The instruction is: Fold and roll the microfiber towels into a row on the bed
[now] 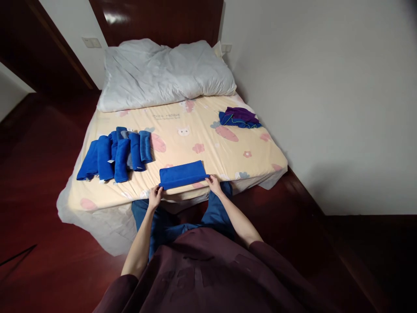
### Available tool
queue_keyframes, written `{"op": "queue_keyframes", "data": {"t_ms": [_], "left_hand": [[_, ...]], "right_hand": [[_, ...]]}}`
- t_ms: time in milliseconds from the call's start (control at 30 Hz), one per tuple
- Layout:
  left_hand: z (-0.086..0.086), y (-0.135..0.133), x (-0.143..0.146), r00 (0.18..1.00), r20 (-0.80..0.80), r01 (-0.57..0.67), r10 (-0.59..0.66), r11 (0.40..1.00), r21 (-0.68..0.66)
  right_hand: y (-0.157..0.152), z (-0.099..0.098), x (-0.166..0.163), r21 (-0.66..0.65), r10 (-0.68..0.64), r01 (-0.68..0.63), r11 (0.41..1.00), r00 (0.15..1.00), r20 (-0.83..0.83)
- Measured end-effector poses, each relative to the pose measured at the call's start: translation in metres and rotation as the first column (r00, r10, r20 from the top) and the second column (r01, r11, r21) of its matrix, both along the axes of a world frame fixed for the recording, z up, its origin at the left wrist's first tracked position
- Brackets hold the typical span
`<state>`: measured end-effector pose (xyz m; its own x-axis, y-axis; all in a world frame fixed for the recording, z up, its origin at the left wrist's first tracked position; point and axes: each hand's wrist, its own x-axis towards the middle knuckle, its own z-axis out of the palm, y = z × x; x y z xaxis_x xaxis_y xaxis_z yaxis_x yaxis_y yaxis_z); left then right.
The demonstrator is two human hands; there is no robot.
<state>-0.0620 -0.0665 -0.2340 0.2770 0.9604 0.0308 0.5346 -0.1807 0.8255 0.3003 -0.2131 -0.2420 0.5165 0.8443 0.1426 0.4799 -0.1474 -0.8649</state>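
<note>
A blue towel (182, 174) lies folded into a long strip near the bed's front edge, its near side turned over in a narrow fold. My left hand (155, 198) pinches the near left corner of this towel. At the near right corner, my right hand (213, 184) is closed on the cloth between thumb and fingers. To the left, several rolled blue towels (122, 158) lie close together in a group, some overlapping. A loose heap of blue and purple cloths (239, 117) sits toward the right side of the bed.
The bed (182, 143) has a pale yellow sheet printed with carrots and rabbits. A grey-white folded quilt or pillow (166, 74) spans its head, before a dark wooden headboard (156, 21). A white wall (325, 108) stands to the right; dark red flooring (42, 182) surrounds the bed.
</note>
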Motion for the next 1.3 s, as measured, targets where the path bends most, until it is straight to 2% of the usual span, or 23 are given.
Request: {"op": "queue_keyframes", "data": {"t_ms": [200, 433, 600, 733, 933, 1067, 1300], "left_hand": [[-0.002, -0.002, 0.003, 0.997, 0.033, -0.062, 0.063, 0.998, -0.031], [-0.001, -0.004, 0.005, 0.996, 0.040, -0.078, 0.079, 0.996, -0.043], [-0.002, -0.006, 0.006, 0.992, -0.007, -0.123, 0.123, 0.992, -0.039], [0.005, -0.010, 0.016, 0.980, -0.115, -0.165, 0.164, 0.986, -0.003], [0.015, -0.018, 0.024, 0.939, -0.251, -0.241, 0.234, 0.971, 0.004], [0.017, -0.017, 0.020, 0.943, -0.230, -0.251, 0.240, 0.968, -0.015], [0.024, -0.010, 0.018, 0.938, -0.195, -0.312, 0.285, 0.942, -0.126]], "right_hand": [[0.002, -0.001, -0.002, -0.029, -0.007, 0.005, 1.000, 0.999, -0.044], [0.004, -0.011, 0.000, -0.025, -0.033, 0.032, 0.999, 0.998, -0.055], [0.010, -0.021, 0.003, -0.048, -0.061, 0.058, 0.997, 0.997, -0.047], [0.015, -0.026, 0.005, -0.078, -0.084, 0.081, 0.994, 0.996, -0.030], [0.020, -0.022, 0.006, -0.148, -0.091, 0.093, 0.985, 0.996, 0.021], [0.020, -0.019, 0.005, -0.174, -0.088, 0.094, 0.980, 0.995, 0.039], [0.020, -0.013, 0.003, -0.209, -0.095, 0.108, 0.972, 0.993, 0.071]]}}
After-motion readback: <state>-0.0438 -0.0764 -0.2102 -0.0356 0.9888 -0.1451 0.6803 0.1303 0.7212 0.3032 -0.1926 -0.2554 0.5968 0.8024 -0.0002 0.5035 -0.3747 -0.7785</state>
